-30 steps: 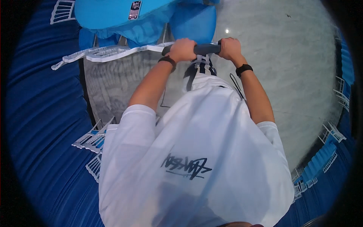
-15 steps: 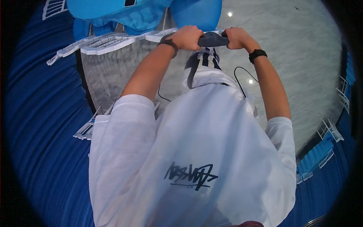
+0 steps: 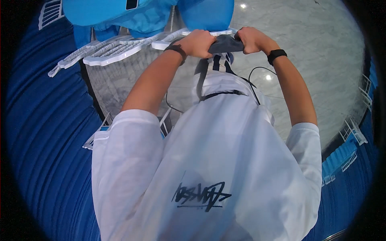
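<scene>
My left hand (image 3: 199,42) and my right hand (image 3: 251,39) are raised in front of me, both closed on a small dark grey cloth (image 3: 225,44) stretched between them. Each wrist has a black band. The cloth is held right at the near rail of a white drying rack (image 3: 116,50); I cannot tell whether it touches the rail. Light blue fabric (image 3: 120,12) hangs over the rack's far side, and another blue piece (image 3: 209,14) hangs just beyond my hands.
My white printed t-shirt (image 3: 209,160) fills the lower middle, with a black cable (image 3: 253,76) running over it. A pale marble floor (image 3: 313,48) lies to the right. Ribbed dark blue surfaces (image 3: 44,140) curve round both sides.
Both hands have kept their hold on the grey cloth. The rack and the blue fabric have slid toward the upper left as the view shifted, and my arms reach higher in the picture.
</scene>
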A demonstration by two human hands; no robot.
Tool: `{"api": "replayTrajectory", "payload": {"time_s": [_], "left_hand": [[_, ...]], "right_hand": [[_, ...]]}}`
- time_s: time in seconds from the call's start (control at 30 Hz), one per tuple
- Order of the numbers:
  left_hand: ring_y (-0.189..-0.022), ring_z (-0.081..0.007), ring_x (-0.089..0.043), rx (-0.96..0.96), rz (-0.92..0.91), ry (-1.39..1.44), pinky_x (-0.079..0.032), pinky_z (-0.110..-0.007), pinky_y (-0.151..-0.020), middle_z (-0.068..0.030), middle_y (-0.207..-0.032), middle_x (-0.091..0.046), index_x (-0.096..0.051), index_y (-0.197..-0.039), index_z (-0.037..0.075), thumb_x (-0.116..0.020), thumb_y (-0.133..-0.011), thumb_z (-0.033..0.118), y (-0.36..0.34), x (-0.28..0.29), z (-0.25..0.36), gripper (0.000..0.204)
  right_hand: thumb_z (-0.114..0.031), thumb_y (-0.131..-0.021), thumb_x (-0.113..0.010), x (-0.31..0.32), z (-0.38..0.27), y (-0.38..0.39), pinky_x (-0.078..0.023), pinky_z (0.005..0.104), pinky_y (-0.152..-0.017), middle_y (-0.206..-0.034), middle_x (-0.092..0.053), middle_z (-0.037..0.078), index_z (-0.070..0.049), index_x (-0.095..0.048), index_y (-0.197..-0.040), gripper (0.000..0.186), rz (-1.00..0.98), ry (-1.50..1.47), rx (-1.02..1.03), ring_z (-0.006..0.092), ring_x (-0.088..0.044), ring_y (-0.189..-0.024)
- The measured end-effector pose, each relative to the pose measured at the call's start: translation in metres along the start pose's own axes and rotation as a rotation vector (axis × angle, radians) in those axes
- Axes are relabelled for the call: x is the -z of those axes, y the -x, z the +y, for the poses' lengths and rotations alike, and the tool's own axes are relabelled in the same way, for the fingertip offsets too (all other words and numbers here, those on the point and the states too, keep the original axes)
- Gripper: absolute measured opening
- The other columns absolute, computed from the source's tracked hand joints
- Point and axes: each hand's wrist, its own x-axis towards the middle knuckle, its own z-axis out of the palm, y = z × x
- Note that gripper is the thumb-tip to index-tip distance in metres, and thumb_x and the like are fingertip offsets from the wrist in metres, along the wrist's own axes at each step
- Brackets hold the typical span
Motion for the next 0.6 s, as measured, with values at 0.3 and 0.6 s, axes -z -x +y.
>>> {"api": "replayTrajectory", "payload": {"time_s": [0.3,0.6], "left_hand": [[-0.085,-0.0417,-0.072,0.015,-0.021,-0.029,-0.058,-0.052,-0.076,-0.0199,-0.088,-0.075,-0.075,-0.098,0.007,-0.078,-0.069,0.036,0.000,0.002,-0.001,0.041],[-0.090,-0.0411,-0.072,0.034,0.019,-0.066,-0.057,-0.052,-0.079,-0.0188,-0.090,-0.075,-0.075,-0.100,0.007,-0.079,-0.069,0.037,0.002,0.006,-0.001,0.043]], "right_hand": [[-0.012,-0.052,-0.067,-0.009,-0.002,0.003,-0.055,0.0517,-0.071,-0.086,-0.071,0.019,-0.005,-0.067,-0.081,0.030,0.170,0.165,0.040,0.0446,-0.067,-0.085],[-0.021,-0.059,-0.072,-0.015,-0.010,0.008,-0.059,0.0503,-0.077,-0.090,-0.075,0.016,-0.009,-0.075,-0.093,0.036,0.276,0.302,-0.039,0.0416,-0.072,-0.087]]}}
